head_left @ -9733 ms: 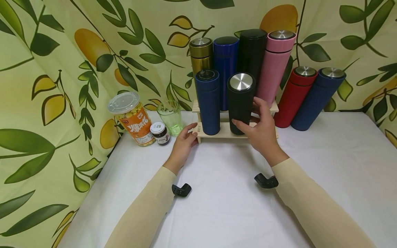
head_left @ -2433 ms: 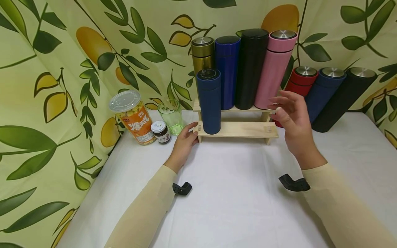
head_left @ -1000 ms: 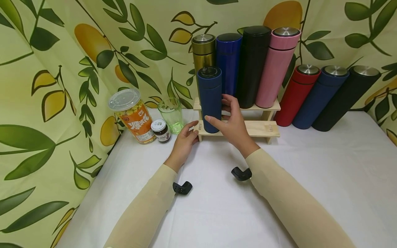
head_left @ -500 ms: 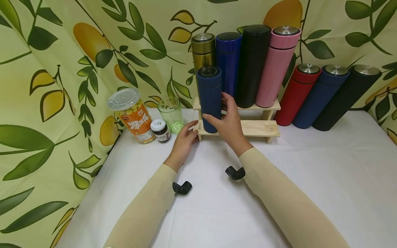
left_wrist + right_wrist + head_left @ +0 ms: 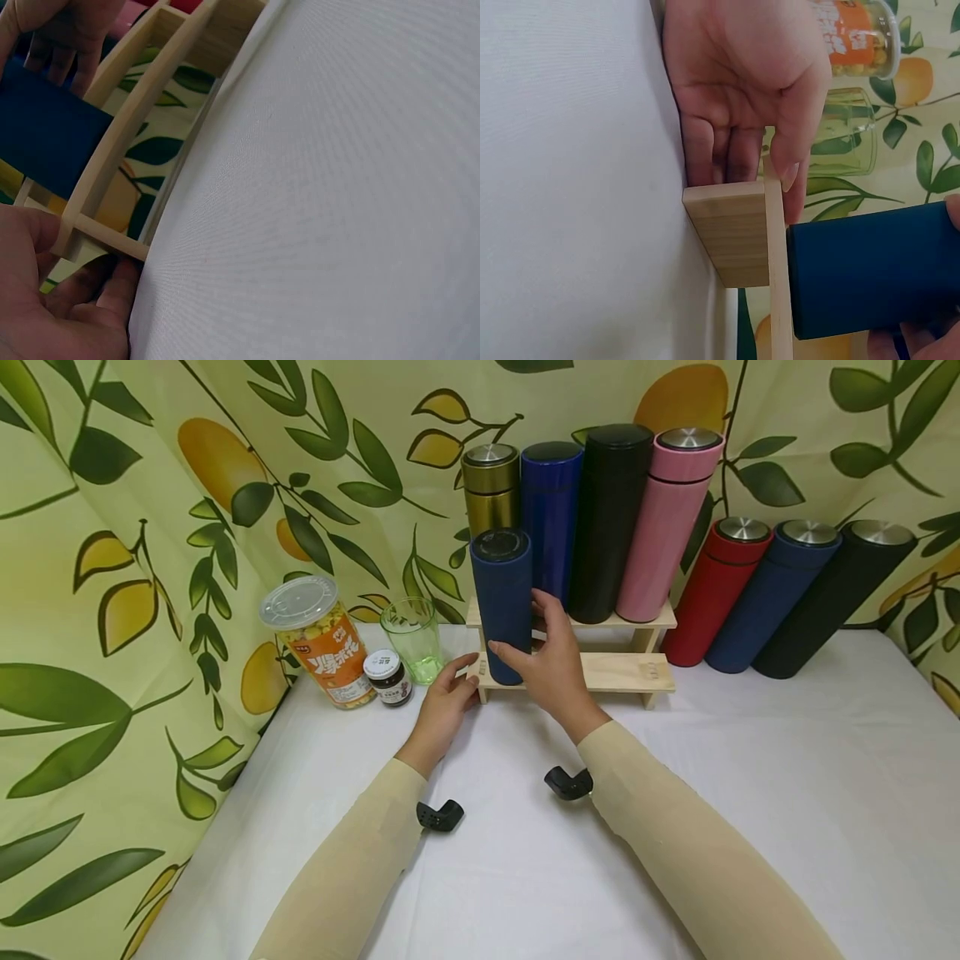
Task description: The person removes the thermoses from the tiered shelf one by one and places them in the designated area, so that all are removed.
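Grasp step — right hand gripping front navy bottle | left hand holding wooden rack | next likely needing steady lift

1. Left arm in a long beige fabric sleeve: extends forward from lower left of the head view, angled inward.
2. Bare left hand: gripping, low; fingers bent, thumb apart from them, palm side visible in the right wrist view.
3. Right arm in a matching beige sleeve: reaches forward and leftward.
4. Bare right hand: gripping, thumb opposing curled fingers.
5. Hands near each other, apart; right slightly farther forward.
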Available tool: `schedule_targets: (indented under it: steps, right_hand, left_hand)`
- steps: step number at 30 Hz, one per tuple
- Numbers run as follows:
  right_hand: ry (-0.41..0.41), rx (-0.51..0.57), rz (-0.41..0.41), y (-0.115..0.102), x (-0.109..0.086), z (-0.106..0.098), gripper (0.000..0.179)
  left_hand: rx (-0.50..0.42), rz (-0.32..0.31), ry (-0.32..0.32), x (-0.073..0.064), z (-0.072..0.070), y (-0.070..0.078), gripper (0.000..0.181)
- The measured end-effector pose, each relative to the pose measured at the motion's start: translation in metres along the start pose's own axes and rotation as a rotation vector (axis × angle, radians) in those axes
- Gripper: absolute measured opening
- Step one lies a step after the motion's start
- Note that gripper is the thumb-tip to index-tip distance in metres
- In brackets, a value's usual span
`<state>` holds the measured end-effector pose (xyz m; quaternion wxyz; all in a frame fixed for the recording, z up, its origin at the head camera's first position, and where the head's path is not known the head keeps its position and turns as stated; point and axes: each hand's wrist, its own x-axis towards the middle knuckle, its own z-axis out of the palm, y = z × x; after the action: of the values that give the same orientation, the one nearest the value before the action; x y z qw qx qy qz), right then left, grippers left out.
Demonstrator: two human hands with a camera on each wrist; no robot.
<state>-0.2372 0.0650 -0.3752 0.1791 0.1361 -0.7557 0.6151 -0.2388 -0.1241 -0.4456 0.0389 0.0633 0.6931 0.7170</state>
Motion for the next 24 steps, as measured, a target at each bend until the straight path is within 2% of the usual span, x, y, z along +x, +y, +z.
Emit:
schedule_targets:
  steps: [10, 24]
  right_hand:
    - [0.005, 0.009, -0.049, 0.002, -0.009, -0.009, 0.079]
    - [0.03, -0.01, -0.122, -0.005, -0.02, -0.037, 0.078]
  left_hand:
    - [-0.008, -0.002, 0.013, 0.001, 0.0, -0.004, 0.046]
    - [-0.023, -0.021, 0.022, 0.002, 0.001, -0.003, 0.045]
